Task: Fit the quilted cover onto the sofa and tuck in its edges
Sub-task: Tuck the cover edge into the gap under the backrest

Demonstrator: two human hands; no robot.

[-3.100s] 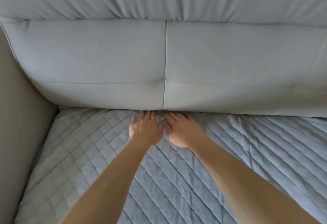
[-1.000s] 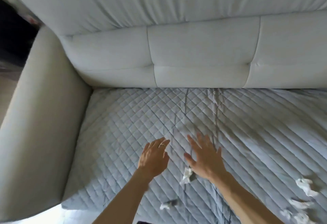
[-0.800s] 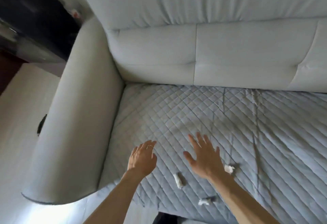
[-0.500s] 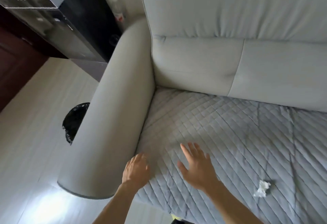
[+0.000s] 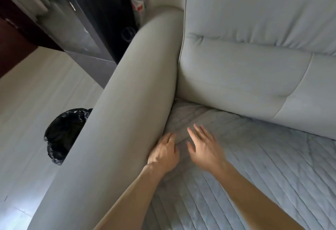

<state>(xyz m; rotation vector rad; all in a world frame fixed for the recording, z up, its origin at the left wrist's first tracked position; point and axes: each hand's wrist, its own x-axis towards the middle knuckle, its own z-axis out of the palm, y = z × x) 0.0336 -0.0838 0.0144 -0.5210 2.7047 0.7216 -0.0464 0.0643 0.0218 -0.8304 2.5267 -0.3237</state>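
Risk: if the left hand [image 5: 163,154] shoves hard into the gap by the smooth beige sofa armrest [image 5: 131,102], the pale grey-blue quilted fabric cover [image 5: 254,166] may bunch just ahead of it & stay puckered, not tucked. Cover lies beneath both palms, edge at the left hand's outer side. Left fingers straight, pressing it; right hand [image 5: 205,149] spread wide, gripping nothing.

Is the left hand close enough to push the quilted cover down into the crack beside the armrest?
Probably yes. The left hand lies on the quilted cover right against the armrest, fingers at the crack, with nothing between.
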